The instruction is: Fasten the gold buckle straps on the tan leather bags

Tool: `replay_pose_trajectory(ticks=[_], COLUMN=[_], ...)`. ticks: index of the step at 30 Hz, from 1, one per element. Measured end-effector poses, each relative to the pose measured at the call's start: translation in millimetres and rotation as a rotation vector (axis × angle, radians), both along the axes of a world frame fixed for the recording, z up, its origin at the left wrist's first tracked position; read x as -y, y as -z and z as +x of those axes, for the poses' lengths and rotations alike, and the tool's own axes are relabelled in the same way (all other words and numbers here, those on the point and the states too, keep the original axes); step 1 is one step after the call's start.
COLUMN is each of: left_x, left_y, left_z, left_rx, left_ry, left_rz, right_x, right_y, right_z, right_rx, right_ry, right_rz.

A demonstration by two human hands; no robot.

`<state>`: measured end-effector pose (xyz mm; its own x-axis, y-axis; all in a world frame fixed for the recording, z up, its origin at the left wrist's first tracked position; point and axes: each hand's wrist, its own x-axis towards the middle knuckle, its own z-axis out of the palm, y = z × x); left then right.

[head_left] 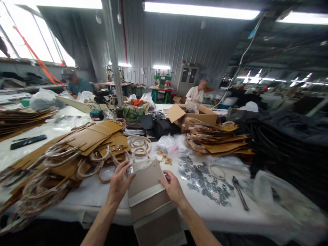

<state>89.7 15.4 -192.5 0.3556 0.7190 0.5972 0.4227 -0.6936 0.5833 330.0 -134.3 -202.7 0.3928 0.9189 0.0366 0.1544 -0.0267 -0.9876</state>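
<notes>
A grey-brown bag panel (146,177) with pale seams and a ring-shaped handle (140,152) at its far end lies over the table's front edge, its lower part hanging toward me. My left hand (120,179) is closed at the panel's upper left corner, where a small shiny metal plate (132,169) shows between thumb and fingers. On the opposite edge, my right hand (172,184) grips the panel, thumb on top and fingers partly hidden. To the right of that hand, many flat metal plates (205,181) are scattered on the white table (194,205).
Tan panels (94,136) with plastic-wrapped handles are heaped at left; another stack (220,143) is at right. Small gold fittings (164,158), a metal hand tool (240,193), a plastic bag (279,194) and an open carton (205,116) are around. Two people sit farther back.
</notes>
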Motion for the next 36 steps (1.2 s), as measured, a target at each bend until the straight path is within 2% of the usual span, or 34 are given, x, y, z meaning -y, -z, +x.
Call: replay_pose_trajectory(ticks=[3,6,9,12,15,18,21,24,28,31,36], left_x=[-24.7,-31.6,-17.6,5.2,23.4,31.3,28.5,16.0,-16.0,-48.4,-106.7], left_y=[-2.3,7.2,15.0,20.6,27.8,32.3,27.5,13.9,-7.9,-22.1,-43.9], left_z=[5.9,8.9,5.6,-0.8,-5.2,-2.6,7.3,19.3,34.6,48.6,77.0], left_rx=[-0.011,-0.035,-0.054,-0.023,0.05,0.14,0.228,0.283,0.321,0.331,0.236], left_ry=[0.03,0.07,0.05,-0.059,-0.167,-0.143,-0.055,0.015,0.111,0.128,0.042], left_rz=[-0.032,-0.095,-0.146,-0.185,-0.293,-0.451,-0.496,-0.464,-0.44,-0.414,-0.319], right_x=[-10.3,-12.3,-8.0,-5.1,-6.1,-6.9,-6.4,-5.5,-0.2,8.7,15.1], right_y=[9.0,18.7,23.3,27.6,32.9,33.1,26.3,16.8,12.0,20.4,49.6], right_z=[-13.7,-23.4,-25.9,-22.5,-21.1,-24.5,-27.0,-23.1,-11.1,-2.0,14.8], right_rx=[0.013,0.085,0.135,0.134,0.12,0.099,0.059,0.007,0.046,0.105,0.21], right_ry=[0.055,0.116,0.131,0.114,0.106,0.11,0.142,0.163,0.175,0.164,0.177], right_rz=[0.012,0.008,0.006,0.008,0.014,0.027,0.041,0.053,0.057,0.023,0.036])
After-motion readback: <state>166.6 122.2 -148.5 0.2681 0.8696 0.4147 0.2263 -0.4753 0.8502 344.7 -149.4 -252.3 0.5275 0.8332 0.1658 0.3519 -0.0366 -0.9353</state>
